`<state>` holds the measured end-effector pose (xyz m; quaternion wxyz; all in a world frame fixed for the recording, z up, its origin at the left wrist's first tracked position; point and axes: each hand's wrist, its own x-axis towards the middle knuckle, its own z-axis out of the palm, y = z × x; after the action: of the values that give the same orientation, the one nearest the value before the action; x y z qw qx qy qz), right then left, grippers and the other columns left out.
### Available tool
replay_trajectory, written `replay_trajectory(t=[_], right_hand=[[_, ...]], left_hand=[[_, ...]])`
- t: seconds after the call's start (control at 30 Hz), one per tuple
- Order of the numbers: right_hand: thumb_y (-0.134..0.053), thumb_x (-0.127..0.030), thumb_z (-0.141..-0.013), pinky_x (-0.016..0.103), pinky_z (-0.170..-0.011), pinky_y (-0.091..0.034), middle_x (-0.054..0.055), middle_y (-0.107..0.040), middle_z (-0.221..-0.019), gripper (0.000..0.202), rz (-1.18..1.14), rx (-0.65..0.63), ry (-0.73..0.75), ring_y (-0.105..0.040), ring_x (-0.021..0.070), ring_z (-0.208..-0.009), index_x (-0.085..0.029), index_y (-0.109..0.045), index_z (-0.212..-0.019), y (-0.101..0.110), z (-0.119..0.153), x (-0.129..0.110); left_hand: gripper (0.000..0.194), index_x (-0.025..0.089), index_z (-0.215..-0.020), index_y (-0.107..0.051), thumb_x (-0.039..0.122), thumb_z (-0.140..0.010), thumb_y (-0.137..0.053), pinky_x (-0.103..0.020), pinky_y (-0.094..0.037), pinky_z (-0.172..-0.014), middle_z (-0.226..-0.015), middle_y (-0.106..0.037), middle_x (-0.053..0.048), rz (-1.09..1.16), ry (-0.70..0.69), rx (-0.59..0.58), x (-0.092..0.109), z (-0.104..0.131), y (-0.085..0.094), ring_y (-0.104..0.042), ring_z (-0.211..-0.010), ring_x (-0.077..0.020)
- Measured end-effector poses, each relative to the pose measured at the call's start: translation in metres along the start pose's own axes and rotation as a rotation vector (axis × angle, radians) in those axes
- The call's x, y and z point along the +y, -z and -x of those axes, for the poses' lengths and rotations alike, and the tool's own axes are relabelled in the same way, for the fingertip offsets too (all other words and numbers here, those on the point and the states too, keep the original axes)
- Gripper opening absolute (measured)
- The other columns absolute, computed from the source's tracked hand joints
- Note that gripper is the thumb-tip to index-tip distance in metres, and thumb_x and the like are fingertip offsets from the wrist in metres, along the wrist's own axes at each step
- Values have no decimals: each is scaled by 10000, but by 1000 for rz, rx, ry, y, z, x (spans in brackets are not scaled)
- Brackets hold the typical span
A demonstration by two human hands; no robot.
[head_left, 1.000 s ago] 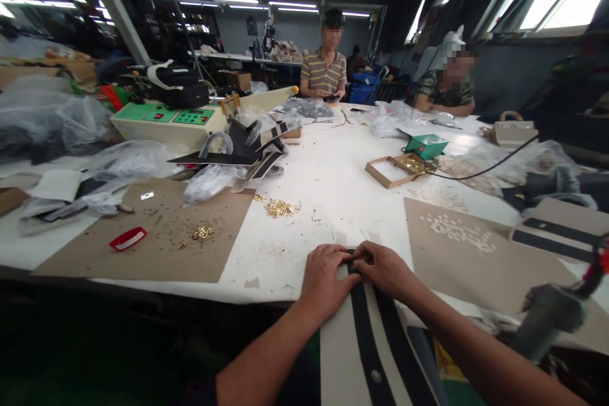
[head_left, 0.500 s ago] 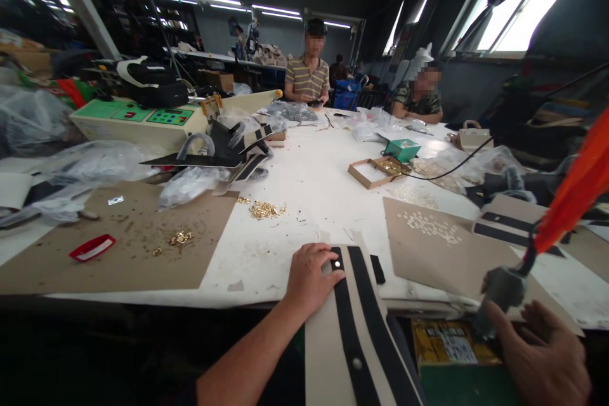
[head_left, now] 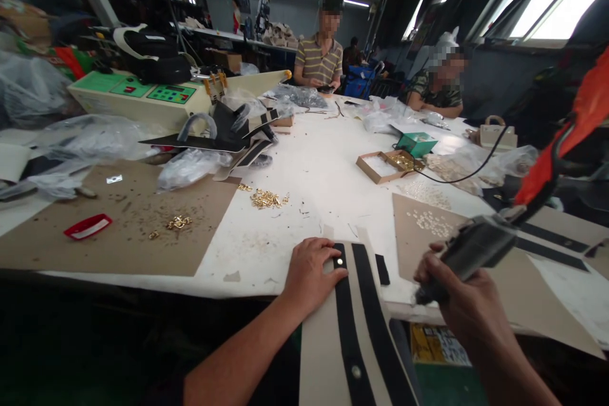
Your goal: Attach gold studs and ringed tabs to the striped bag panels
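Observation:
A beige panel with two black strips (head_left: 378,314) lies over the table's front edge and slopes down toward me. Silver studs (head_left: 339,262) show on the left strip. My left hand (head_left: 311,279) rests flat on the panel's upper end, its thumb and forefinger spread either side of the top stud. To the right, my right hand (head_left: 464,295) is closed around a dark grey hand-held tool (head_left: 476,244), its lower end pointing down and left. A black cord and an orange strip of material (head_left: 566,133) run up from the tool's top. The tool is slightly blurred.
Gold fittings (head_left: 267,198) lie in a pile on the white table. Pale discs (head_left: 431,224) are scattered on a brown board at right. A red dish (head_left: 88,227), a cardboard box (head_left: 380,168), a green device (head_left: 417,144) and a control machine (head_left: 143,95) stand around. Two people sit opposite.
My right hand has taken hold of the hanging tool and brought it leftward and up, closer to the panel. My left hand stays on the panel. The view has shifted slightly.

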<state>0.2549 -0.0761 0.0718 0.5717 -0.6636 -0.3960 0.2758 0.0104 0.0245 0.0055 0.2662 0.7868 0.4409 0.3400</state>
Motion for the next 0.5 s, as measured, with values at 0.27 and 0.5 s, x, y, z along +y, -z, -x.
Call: replay_trajectory(t=[0.27,0.5], right_hand=[[-807,-439,-876,266,-490,-424,-17,-551,-604,330,-378,-316,115,-500,137,-525,-197,-608,-772,-126,-27,-24],[-782,-391,-916,278,-525,-404,-9,-554,-617,324,-338,-332,138,-498,140,-553,-195,-606,-728,-135,-29,-5]], left_hand=[[360,281,-1009,-770,293,-697,-949,-474,-424,-1068,-1207,-733,-1,33,-4,20,-2,1,-3,-608,-1199,-272],[367,267,-1030,-761,278,-710,-941,-491,-426,-1067,-1215,-723,-16,48,6,-9,0,0,0,-601,-1208,-279]])
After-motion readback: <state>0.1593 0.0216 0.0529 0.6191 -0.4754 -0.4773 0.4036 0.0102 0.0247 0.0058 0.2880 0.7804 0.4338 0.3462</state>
